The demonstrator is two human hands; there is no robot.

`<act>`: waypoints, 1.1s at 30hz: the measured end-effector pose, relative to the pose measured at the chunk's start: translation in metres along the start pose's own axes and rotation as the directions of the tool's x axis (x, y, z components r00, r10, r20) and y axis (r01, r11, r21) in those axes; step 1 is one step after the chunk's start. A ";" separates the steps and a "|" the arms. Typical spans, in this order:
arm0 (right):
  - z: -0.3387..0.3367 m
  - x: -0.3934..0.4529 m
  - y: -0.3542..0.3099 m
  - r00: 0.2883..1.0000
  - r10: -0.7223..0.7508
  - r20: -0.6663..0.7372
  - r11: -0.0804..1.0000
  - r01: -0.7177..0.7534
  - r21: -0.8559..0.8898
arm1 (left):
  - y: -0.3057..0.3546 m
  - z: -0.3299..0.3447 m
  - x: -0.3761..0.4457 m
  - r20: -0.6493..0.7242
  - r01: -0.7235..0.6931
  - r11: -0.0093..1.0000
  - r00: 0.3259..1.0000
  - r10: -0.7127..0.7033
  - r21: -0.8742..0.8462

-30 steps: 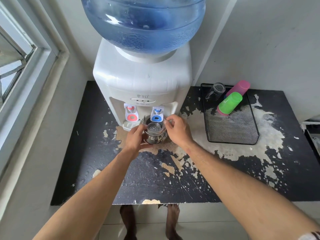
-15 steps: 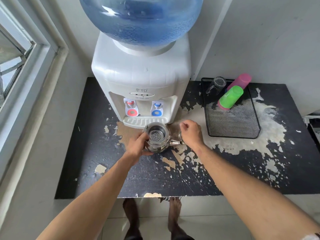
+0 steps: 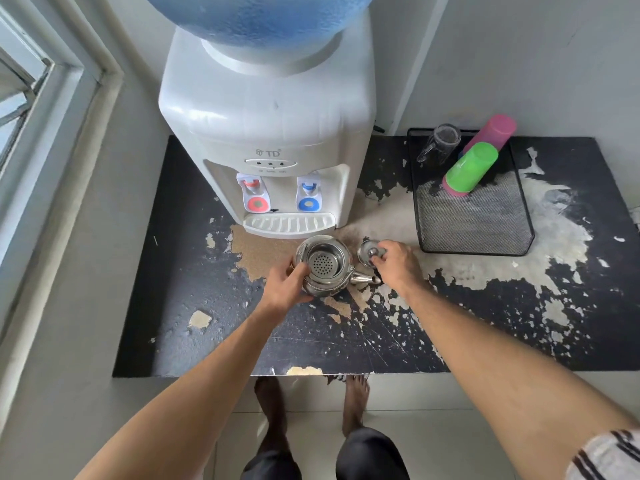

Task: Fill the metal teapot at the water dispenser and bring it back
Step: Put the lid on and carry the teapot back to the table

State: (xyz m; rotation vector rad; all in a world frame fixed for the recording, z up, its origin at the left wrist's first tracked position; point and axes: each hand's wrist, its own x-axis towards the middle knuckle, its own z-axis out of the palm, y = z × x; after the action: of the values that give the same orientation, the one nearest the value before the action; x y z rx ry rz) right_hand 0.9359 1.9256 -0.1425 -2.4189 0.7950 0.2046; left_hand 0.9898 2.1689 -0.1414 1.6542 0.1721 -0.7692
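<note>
Teapot [image 3: 323,265] is standing upright, spout pointing right; left hand [image 3: 285,289] is gripping it, right hand [image 3: 394,263] is pinching the lid [image 3: 370,251].

The only readable text is the brand mark "TD", in grey capital letters with a small shield-like logo to its left, printed on the front panel of the white plastic water dispenser [image 3: 266,109]. It sits just above an oval strip [image 3: 270,164] of three small indicator lights. Beneath that strip runs a row of tiny grey words, too small and blurred to read. The red tap [image 3: 254,195] and the blue tap [image 3: 309,197] carry no legible lettering.
</note>
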 end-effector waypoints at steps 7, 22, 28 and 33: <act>0.004 0.006 0.008 0.996 -0.091 -0.007 0.994 0.090 -0.062 | -0.007 0.008 -0.004 0.010 -0.004 0.999 1.000 0.004 -0.045; -0.042 -0.011 -0.047 0.938 -0.334 0.090 0.940 0.324 0.106 | 0.004 0.001 -0.008 0.047 0.036 0.999 0.998 -0.038 0.039; -0.037 -0.025 -0.070 0.855 -0.489 0.171 0.865 0.501 -0.035 | 0.022 -0.006 -0.011 0.061 0.037 0.999 0.997 -0.037 0.013; -0.030 -0.032 -0.073 0.814 -0.542 0.209 0.818 0.568 -0.092 | 0.030 -0.011 -0.006 0.030 0.026 0.995 0.999 -0.028 0.092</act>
State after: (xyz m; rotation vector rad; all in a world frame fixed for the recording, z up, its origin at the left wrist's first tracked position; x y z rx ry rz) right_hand 0.9517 1.9729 -0.0730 -2.6151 -0.0359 0.2427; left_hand 1.0045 2.1732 -0.1133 1.7280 0.1390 -0.8339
